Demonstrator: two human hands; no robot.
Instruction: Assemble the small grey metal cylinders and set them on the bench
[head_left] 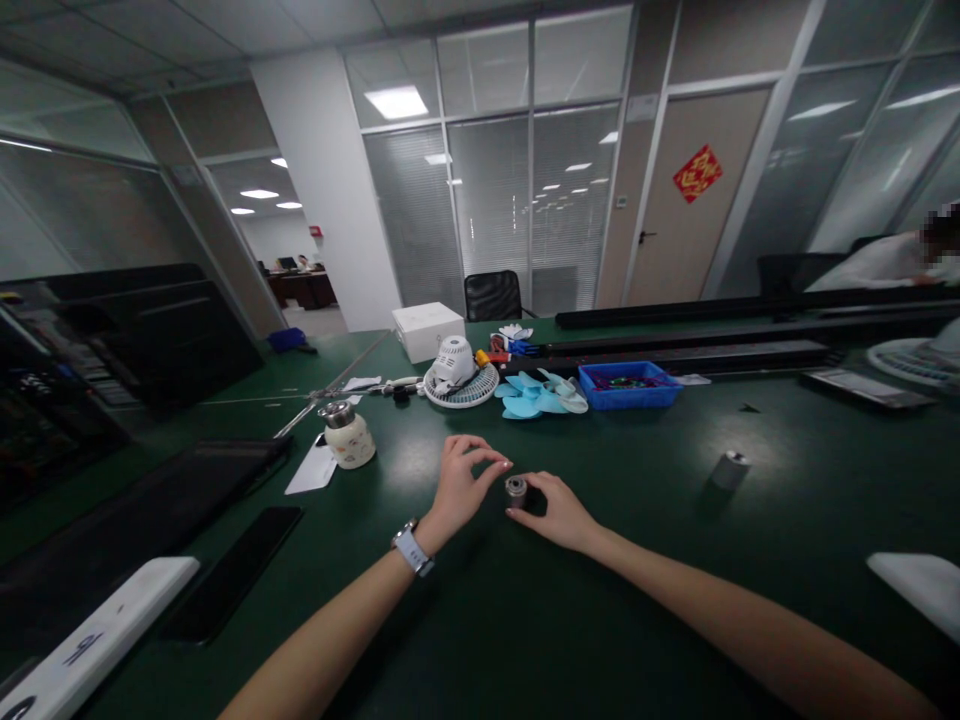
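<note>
Well — cylinder (516, 493) inside right grip (553, 511).

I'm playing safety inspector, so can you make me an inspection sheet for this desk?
Surface: green tabletop, shiny
Things in use: small metal cylinder near the middle; second metal cylinder apart, farther right
Clutter: white box, blue tray, light-blue fan blades, patterned jar
Hands: right hand has its fingers on the small metal cylinder; left hand is close by, fingertips nearly together, any contents unclear
Cables: nothing clearly seen
Surroundings: black chair, door with red sign, person at far right
</note>
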